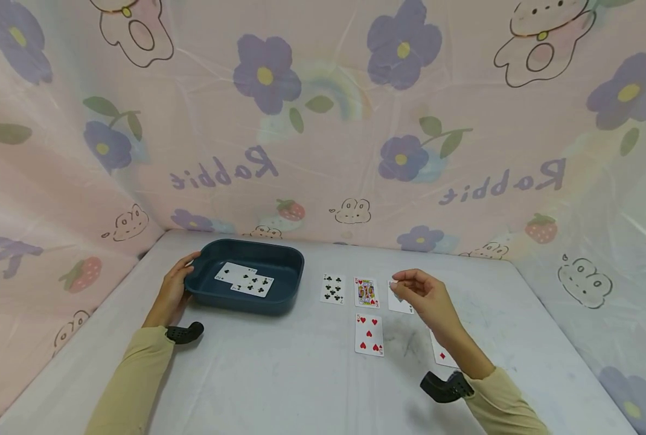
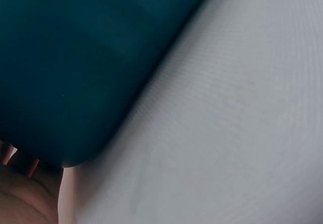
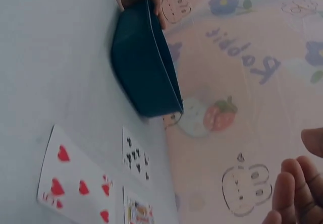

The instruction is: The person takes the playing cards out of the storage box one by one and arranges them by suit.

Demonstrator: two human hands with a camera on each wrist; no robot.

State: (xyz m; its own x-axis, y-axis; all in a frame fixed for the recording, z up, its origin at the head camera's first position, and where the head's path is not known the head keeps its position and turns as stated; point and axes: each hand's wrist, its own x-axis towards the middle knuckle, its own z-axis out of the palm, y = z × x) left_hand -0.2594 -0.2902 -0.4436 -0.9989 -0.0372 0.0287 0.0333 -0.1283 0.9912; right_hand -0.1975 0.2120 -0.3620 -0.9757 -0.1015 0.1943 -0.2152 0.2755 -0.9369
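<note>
My left hand [image 1: 172,290] grips the left end of a dark blue tray [image 1: 296,284], its fingers over the rim. Inside the tray lie two overlapping black club playing cards [image 1: 253,286]. My right hand [image 1: 428,302] is raised over the right-hand cards, thumb and fingers apart in the right wrist view with nothing between them. Partly behind its fingertips lies an ace [image 1: 401,304]. Left of it are a king of hearts [image 1: 365,292] and a club card [image 1: 332,289]. A heart card [image 1: 369,335] lies nearer me. The right forearm partly covers a diamond card [image 1: 441,354].
The cards lie face up on a white-covered table [image 1: 279,374]. Behind it and along both sides hangs a pink curtain [image 1: 323,157] with flowers and rabbits. Black straps with camera mounts [image 1: 445,386] sit on both wrists.
</note>
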